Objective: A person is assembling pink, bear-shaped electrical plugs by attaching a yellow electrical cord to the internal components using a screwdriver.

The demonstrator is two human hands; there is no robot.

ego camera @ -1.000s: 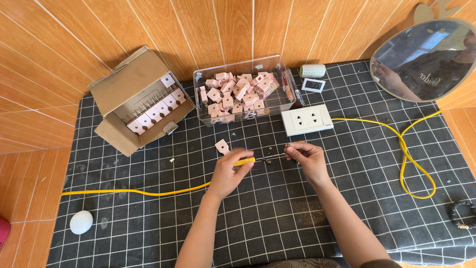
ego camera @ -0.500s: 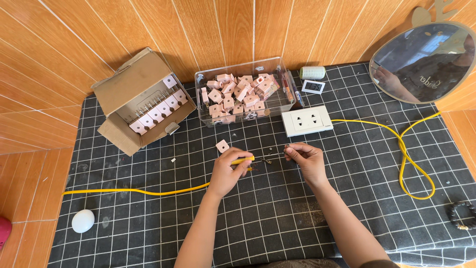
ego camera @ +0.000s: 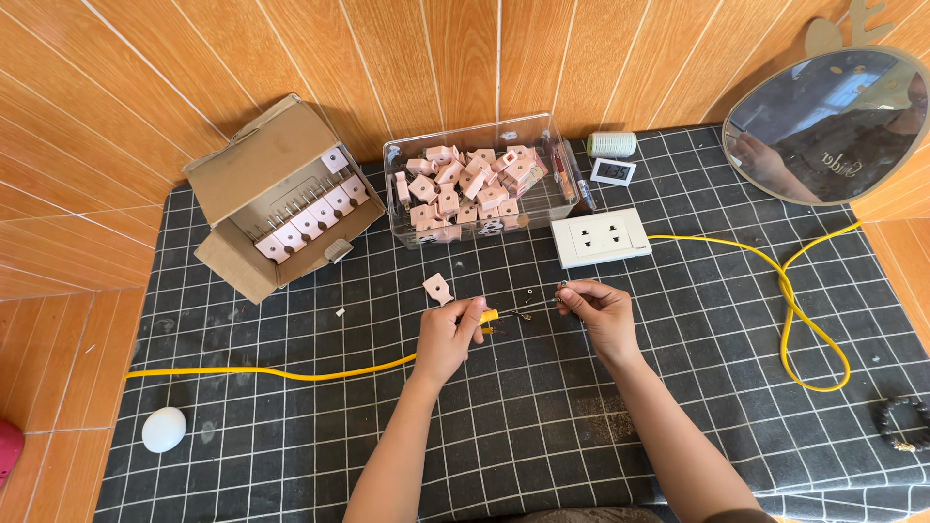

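Yellow cable (ego camera: 291, 372) end pinched by left hand (ego camera: 448, 339) (right hand (ego camera: 601, 312) on wires).

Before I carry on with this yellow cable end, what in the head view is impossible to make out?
- Wire tips beyond the yellow cable: too thin, partly pinched inside left hand and right hand.
- Small display: reading too small.
- Cardboard box depths: flap hides them.
- Dark bracelet: cut by the right edge.
- Red object: cut by the left edge.
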